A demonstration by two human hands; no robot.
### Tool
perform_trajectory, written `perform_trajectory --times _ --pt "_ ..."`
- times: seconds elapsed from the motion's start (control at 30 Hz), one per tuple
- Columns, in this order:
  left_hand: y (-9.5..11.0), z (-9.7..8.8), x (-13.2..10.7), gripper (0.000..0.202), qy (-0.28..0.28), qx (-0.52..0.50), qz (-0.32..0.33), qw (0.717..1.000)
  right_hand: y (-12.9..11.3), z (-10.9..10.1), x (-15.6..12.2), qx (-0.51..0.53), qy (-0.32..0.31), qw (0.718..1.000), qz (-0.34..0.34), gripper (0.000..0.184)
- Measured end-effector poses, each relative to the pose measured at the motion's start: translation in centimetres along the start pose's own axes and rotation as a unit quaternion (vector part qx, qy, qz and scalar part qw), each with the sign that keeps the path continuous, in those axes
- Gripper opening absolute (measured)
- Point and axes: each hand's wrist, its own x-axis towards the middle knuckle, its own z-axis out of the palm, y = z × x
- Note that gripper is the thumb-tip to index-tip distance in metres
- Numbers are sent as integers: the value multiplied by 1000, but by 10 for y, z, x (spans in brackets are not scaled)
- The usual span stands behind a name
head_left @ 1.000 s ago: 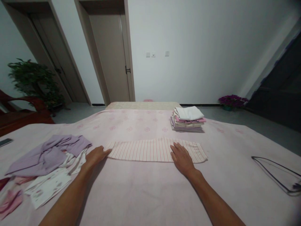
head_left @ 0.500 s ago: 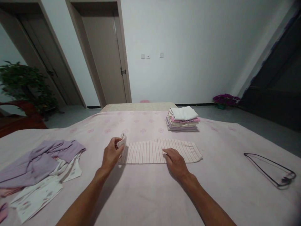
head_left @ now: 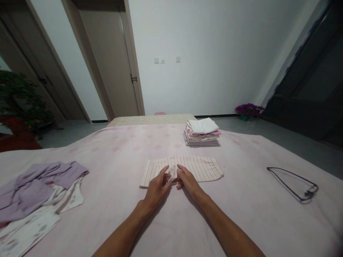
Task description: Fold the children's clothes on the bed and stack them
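Observation:
A cream garment with thin reddish stripes [head_left: 200,167] lies folded into a long flat strip on the bed. Over its near middle, a small bunch of whitish gathered cloth [head_left: 173,173] is pinched between my two hands. My left hand [head_left: 158,185] grips the bunch from the left, thumb and fingers closed on it. On the opposite side my right hand [head_left: 188,181] has its curled fingers on the same cloth. Whether the bunch is part of the striped garment or a separate piece, I cannot tell. The fingers partly hide it.
A neat stack of folded clothes [head_left: 202,134] stands beyond the garment, slightly right. Crumpled purple clothing [head_left: 34,189] and white printed clothing [head_left: 34,228] lie at the left. A black wire clothes hanger [head_left: 292,184] lies at the right on the pale pink bedsheet [head_left: 171,221].
My left hand has moved right with the gathered cloth, from the garment's left end to its middle. My right hand has shifted slightly left and closed in on it. The view has turned slightly right.

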Motion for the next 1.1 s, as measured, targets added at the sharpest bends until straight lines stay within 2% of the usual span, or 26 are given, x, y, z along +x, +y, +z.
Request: perform_trajectory --times 0.07,0.13,0.2,0.27,0.33,0.4,0.47,0.53,0.63,0.73,0.83,0.93,1.1 --pt "-2 -5 -2 62 -10 -26 8 1000 -3 4 2 -71 10 997 -7 79" --pt "-3 -9 -5 60 -3 -48 19 999 -7 12 5 -184 34 982 -25 73" --pt "-3 -13 -7 55 25 -59 31 997 -13 22 9 -316 55 946 -38 71" --pt "-4 -19 -9 51 76 -48 40 995 -17 29 15 -400 61 913 -44 72" --pt "-8 -27 -10 48 144 -14 44 988 -19 30 24 -404 63 911 -56 70" --pt "-13 -38 -10 43 201 25 45 978 -20 25 36 -354 79 929 -75 66" --pt "-18 -48 -11 37 224 54 46 972 -23 13 47 -293 101 947 -81 64" --pt "-23 -54 -11 34 219 73 48 972 -29 -2 55 -249 117 958 -74 64" --pt "-26 -54 -10 37 180 106 81 975 -45 -23 56 -220 136 965 -36 66" --pt "-26 -46 -11 51 93 157 144 973 -62 -39 48 -197 158 968 7 68" --pt "-26 -40 -11 63 25 207 172 963 -73 -52 41 -170 171 970 5 67" --pt "-28 -37 -12 66 11 238 168 957 -75 -67 35 -148 178 973 0 66" --pt "-32 -32 -10 56 6 267 176 948 -73 -92 26 -130 185 974 -1 66"
